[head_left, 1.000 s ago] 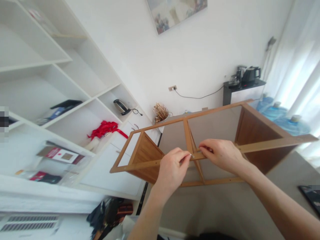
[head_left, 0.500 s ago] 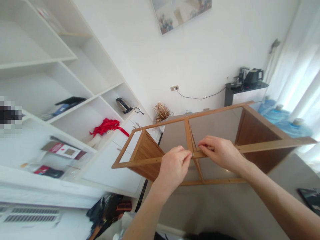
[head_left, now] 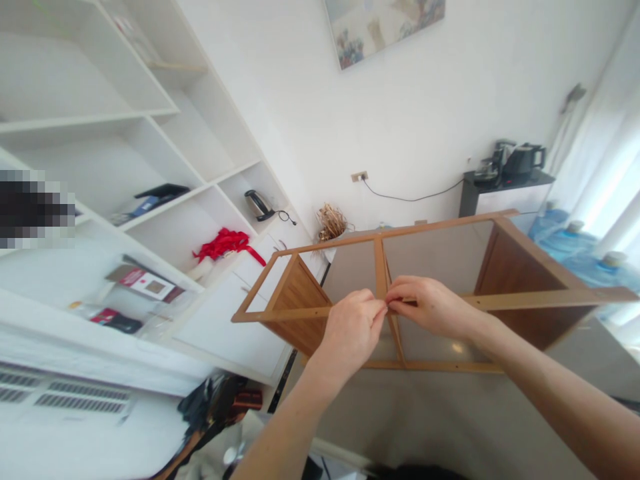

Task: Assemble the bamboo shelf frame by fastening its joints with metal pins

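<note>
A wooden frame with slatted end panels lies across the middle of the view, standing on a grey surface. Over its near top rail, beside the middle crossbar, both hands meet. My left hand is closed in a pinch; whatever is between its fingertips is too small to name. My right hand pinches just to the right, its fingertips touching or nearly touching those of the left. The fingers hide the spot on the rail beneath them. Small dark holes show along the rail on both sides.
White shelves on the left hold a kettle, red cloth and boxes. At the right, a small cabinet carries a black kettle, with blue water bottles nearby. Dried stalks stand behind the frame.
My right hand has moved left to meet my left hand's fingertips. A small shiny piece at the left fingertips is now covered. The camera view has shifted slightly.
</note>
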A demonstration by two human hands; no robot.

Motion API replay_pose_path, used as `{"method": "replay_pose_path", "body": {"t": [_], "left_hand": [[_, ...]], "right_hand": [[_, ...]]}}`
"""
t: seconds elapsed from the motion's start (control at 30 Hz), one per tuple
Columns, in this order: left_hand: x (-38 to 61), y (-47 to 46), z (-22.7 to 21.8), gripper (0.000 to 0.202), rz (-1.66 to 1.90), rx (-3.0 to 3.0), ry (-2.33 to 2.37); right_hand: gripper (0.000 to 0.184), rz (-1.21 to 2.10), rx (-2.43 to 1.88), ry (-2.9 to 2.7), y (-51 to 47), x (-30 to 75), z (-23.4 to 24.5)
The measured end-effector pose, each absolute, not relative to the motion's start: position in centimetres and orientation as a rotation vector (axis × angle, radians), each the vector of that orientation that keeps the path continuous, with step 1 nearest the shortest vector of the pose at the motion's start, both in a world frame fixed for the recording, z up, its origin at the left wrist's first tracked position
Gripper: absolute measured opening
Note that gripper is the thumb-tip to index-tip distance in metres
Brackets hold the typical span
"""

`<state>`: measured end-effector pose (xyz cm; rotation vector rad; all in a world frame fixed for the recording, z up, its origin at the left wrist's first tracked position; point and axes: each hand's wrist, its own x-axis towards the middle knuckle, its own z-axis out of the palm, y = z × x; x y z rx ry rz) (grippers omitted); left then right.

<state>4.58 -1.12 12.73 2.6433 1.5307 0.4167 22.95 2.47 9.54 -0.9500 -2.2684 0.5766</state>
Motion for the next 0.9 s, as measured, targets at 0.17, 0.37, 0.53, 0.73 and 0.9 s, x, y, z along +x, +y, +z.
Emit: {"method": "replay_pose_path", "body": {"t": [0.17, 0.37, 0.53, 0.73, 0.9], "left_hand": [[4.6, -1.0, 12.9, 0.028, 0.387, 2.617, 1.554], [4.8, -0.8, 13.1, 0.032, 0.323, 2.642, 1.599], [4.9, -1.2, 13.1, 0.031, 0.321, 2.671, 1.588], [5.2, -1.3, 13.4, 0.032, 0.236, 2.707, 1.652], [5.1, -1.8, 13.5, 0.025, 0.224, 2.728, 1.642]], "right_hand": [[0.02, 0.584, -0.937, -2.28, 2.6, 23.0, 9.5], [0.021, 0.524, -0.964, -2.345, 2.4, 22.9, 10.3], [0.021, 0.447, -1.0, -2.378, 2.4, 22.7, 10.5], [0.017, 0.267, -1.137, -2.403, 2.0, 21.8, 10.5], [0.014, 0.108, -1.216, -2.377, 1.4, 21.3, 10.3]]}}
